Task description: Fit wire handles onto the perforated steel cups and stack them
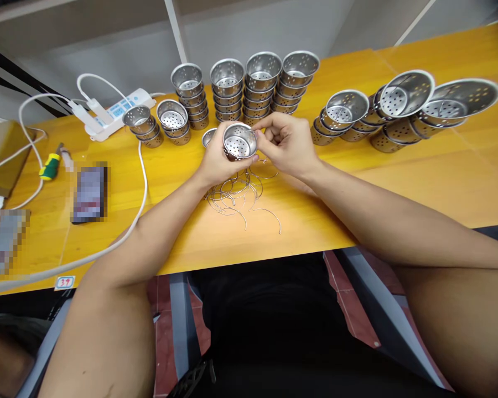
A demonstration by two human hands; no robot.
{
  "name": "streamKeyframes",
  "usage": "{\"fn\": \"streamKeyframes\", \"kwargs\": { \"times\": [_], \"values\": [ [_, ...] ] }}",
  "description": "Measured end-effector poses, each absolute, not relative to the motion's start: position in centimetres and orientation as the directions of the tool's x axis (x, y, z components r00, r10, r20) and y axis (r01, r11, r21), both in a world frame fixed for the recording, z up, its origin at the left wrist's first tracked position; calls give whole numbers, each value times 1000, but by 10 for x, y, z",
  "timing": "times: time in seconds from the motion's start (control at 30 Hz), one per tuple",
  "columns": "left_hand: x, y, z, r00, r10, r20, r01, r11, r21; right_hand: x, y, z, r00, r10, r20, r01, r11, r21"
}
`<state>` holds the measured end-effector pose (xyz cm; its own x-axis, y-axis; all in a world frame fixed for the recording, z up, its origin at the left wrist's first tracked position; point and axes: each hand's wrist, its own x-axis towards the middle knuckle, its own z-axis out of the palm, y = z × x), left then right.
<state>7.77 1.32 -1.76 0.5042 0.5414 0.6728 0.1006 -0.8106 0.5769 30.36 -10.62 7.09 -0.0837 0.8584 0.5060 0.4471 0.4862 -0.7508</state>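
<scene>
My left hand (214, 163) is wrapped around a small perforated metal strainer cup (238, 145), held up with its mouth tilted toward me. At the cup's right rim, the thumb and forefinger of my right hand (289, 141) pinch the end of a thin wire, mostly hidden by the fingers and rim. Below both hands, a loose pile of curved metal wires (233, 200) lies on the yellow table. Another strainer cup (208, 137) shows partly behind my left hand.
Stacked strainer cups (227, 77) line the table's back, with leaning stacks (346, 108) at right. On the left are a power strip (118, 113) with white cables, a green-yellow screwdriver (50, 166) and a blurred phone (89, 193). A cable crosses near my left forearm.
</scene>
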Motion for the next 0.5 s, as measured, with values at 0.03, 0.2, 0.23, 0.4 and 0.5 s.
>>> {"fn": "streamKeyframes", "kwargs": {
  "times": [0.03,0.2,0.23,0.4,0.5],
  "values": [
    [78,13,-18,511,535,673,94,-813,575,303,-106,70,-81,855,512,447,490,-748],
    [79,10,-18,521,502,690,76,-833,548,303,-102,66,-51,843,536,457,497,-738],
    [79,9,-17,520,499,693,71,-834,547,303,-102,66,-46,844,534,464,491,-737],
    [79,2,-13,533,517,669,91,-821,563,305,-100,64,-42,852,522,495,471,-730],
    [81,-2,-11,546,540,640,114,-805,582,304,-100,63,-40,856,515,510,461,-726]
  ]
}}
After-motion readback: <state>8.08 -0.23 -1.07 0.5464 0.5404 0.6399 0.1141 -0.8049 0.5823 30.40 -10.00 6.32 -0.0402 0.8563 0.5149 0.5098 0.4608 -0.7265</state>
